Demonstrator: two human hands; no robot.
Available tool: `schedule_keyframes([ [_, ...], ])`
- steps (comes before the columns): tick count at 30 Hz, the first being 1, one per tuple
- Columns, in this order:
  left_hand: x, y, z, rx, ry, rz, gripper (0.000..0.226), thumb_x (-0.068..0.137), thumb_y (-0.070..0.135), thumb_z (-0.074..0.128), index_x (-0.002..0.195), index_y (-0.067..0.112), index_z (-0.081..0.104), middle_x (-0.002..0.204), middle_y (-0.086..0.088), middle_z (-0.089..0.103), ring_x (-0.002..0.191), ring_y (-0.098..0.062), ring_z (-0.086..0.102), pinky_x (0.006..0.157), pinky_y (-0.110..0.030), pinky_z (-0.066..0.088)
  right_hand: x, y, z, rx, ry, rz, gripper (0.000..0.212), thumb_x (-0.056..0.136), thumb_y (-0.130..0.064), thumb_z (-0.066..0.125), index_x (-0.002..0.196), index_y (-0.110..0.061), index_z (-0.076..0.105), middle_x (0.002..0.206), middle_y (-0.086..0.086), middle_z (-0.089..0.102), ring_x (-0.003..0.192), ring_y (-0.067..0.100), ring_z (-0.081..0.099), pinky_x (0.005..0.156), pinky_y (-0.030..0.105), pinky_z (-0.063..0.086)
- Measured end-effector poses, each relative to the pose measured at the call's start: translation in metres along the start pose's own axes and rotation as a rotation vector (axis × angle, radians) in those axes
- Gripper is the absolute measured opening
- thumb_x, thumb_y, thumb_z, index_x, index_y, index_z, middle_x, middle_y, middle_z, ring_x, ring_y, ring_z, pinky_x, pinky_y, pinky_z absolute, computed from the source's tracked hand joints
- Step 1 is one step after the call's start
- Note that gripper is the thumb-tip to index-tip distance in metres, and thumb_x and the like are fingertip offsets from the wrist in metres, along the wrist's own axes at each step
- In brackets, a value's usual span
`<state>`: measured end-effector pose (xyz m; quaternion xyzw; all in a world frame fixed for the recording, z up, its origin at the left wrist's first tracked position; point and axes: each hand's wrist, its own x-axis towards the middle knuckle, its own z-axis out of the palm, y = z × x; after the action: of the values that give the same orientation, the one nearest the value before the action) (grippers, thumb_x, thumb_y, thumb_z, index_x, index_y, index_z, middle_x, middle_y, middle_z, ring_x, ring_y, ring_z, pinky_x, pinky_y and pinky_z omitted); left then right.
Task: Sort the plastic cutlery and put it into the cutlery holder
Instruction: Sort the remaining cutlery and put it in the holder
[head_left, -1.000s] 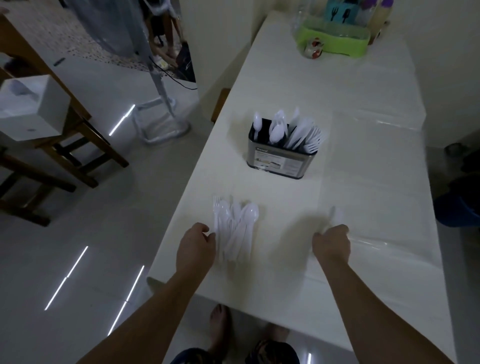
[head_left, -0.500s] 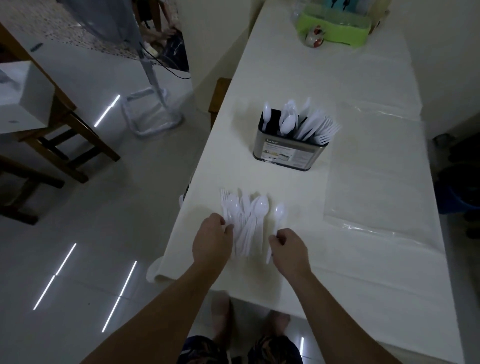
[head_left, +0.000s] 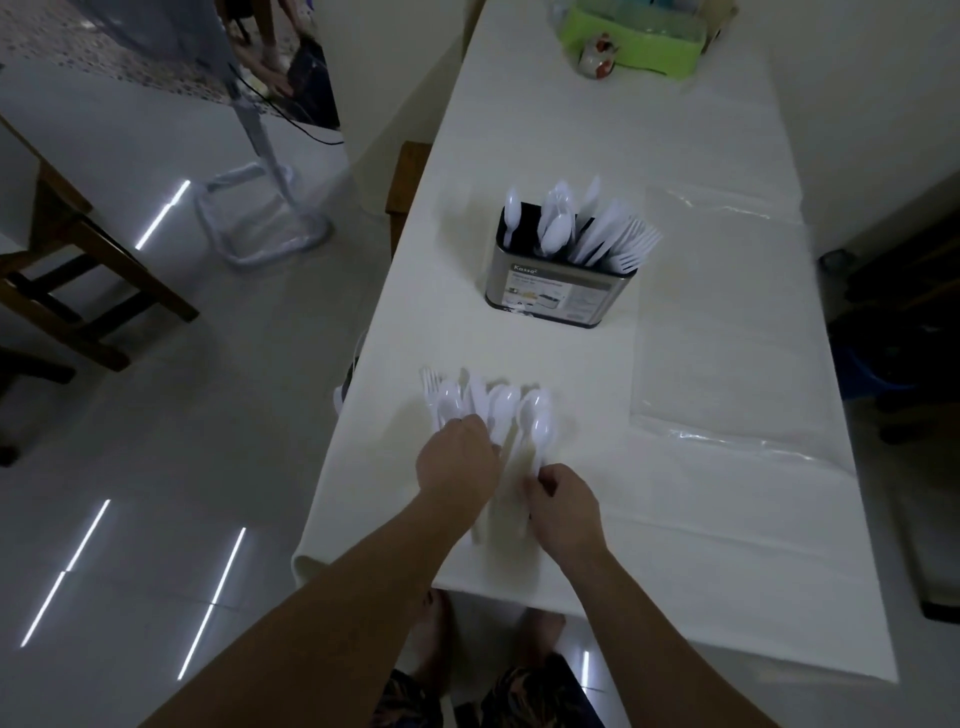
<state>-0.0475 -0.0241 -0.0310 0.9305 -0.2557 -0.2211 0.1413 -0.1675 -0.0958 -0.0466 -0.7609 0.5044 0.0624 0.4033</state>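
A loose pile of white plastic cutlery (head_left: 480, 402), forks, spoons and a knife, lies on the white table (head_left: 597, 88) near its front left edge. My left hand (head_left: 457, 460) rests on the handles of the pile, fingers curled over them. My right hand (head_left: 563, 501) pinches the handle of a white spoon (head_left: 540, 423) at the pile's right side. Farther back stands the metal cutlery holder (head_left: 558, 293), holding spoons on the left and knives and forks on the right.
A clear plastic bag (head_left: 727, 332) lies flat on the table to the right. A green tray (head_left: 639, 34) and a small figurine (head_left: 597, 57) sit at the far end. Wooden chairs (head_left: 78, 260) and a stand (head_left: 260, 156) occupy the floor on the left.
My right hand came from the right side of the table to the pile with a spoon. My left hand shifted onto the handles. The view moved closer.
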Motion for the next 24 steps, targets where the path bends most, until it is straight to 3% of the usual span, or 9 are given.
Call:
schedule_keyframes([
  [3,0.004,-0.002,-0.001,-0.104,-0.059,-0.066,0.024,0.095,0.034,0.052,0.098,0.012,0.060,0.088,-0.002,0.066,0.082,-0.019,0.065,0.072,-0.030,0.054,0.000,-0.002,0.000,0.015,0.014,0.024,0.017,0.095,-0.029,0.050,0.085,-0.019,0.058,0.076,-0.007,0.060,0.073,0.012,0.057,0.056,0.019,0.036],
  [6,0.006,-0.007,-0.002,-0.213,-0.069,-0.084,0.019,0.095,0.029,0.056,0.097,0.012,0.063,0.081,0.001,0.065,0.080,-0.018,0.065,0.071,-0.026,0.049,-0.001,-0.004,0.000,0.082,0.034,0.077,0.014,0.092,-0.026,0.052,0.084,-0.017,0.059,0.078,-0.003,0.063,0.073,0.014,0.060,0.058,0.023,0.041],
  [9,0.007,-0.013,-0.002,-0.370,-0.097,-0.119,0.022,0.094,0.022,0.059,0.113,0.012,0.064,0.101,-0.002,0.068,0.099,-0.022,0.066,0.083,-0.025,0.047,0.000,-0.008,0.001,0.132,0.044,0.110,0.011,0.089,-0.024,0.054,0.083,-0.017,0.059,0.079,-0.001,0.066,0.074,0.017,0.062,0.058,0.024,0.043],
  [12,0.006,-0.014,-0.003,-0.540,-0.128,-0.177,0.028,0.091,0.015,0.058,0.118,0.012,0.064,0.113,-0.007,0.069,0.100,-0.026,0.069,0.093,-0.041,0.054,0.003,-0.018,0.003,0.103,0.052,0.088,0.011,0.090,-0.026,0.055,0.084,-0.018,0.061,0.079,-0.003,0.066,0.073,0.015,0.061,0.053,0.019,0.039],
  [14,0.005,-0.013,-0.006,-0.593,-0.135,-0.210,0.016,0.086,0.006,0.056,0.093,0.017,0.064,0.094,-0.008,0.069,0.087,-0.029,0.071,0.083,-0.045,0.059,0.006,-0.027,0.005,0.076,0.062,0.065,0.012,0.090,-0.026,0.056,0.082,-0.018,0.059,0.076,-0.005,0.064,0.068,0.011,0.058,0.049,0.017,0.034],
  [16,0.006,-0.010,-0.009,-0.603,-0.125,-0.221,0.022,0.079,0.000,0.055,0.066,0.017,0.050,0.070,-0.013,0.061,0.074,-0.036,0.070,0.069,-0.047,0.060,0.007,-0.035,0.006,0.035,0.075,0.061,0.018,0.090,-0.027,0.058,0.074,-0.020,0.053,0.069,-0.007,0.058,0.059,0.006,0.052,0.046,0.017,0.030],
  [19,0.006,-0.007,-0.012,-0.633,-0.135,-0.265,0.009,0.081,0.006,0.051,0.072,0.006,0.053,0.079,-0.021,0.066,0.075,-0.035,0.069,0.069,-0.045,0.058,0.010,-0.041,0.007,-0.024,0.094,0.089,0.024,0.090,-0.027,0.057,0.069,-0.020,0.048,0.063,-0.008,0.052,0.054,0.006,0.047,0.044,0.018,0.028],
  [21,0.008,-0.004,-0.012,-0.701,-0.149,-0.289,0.017,0.088,0.018,0.049,0.082,0.005,0.057,0.081,-0.017,0.065,0.071,-0.030,0.063,0.069,-0.041,0.055,0.011,-0.043,0.004,-0.002,0.126,0.081,0.019,0.092,-0.028,0.054,0.075,-0.018,0.055,0.067,-0.007,0.056,0.060,0.011,0.053,0.046,0.021,0.032],
  [24,0.010,0.000,-0.014,-0.808,-0.193,-0.292,0.031,0.089,0.038,0.058,0.074,0.011,0.059,0.070,-0.006,0.060,0.065,-0.022,0.056,0.065,-0.033,0.047,0.007,-0.047,0.002,0.155,0.098,-0.026,0.019,0.095,-0.026,0.051,0.086,-0.017,0.066,0.076,-0.007,0.064,0.071,0.013,0.060,0.060,0.021,0.042],
])
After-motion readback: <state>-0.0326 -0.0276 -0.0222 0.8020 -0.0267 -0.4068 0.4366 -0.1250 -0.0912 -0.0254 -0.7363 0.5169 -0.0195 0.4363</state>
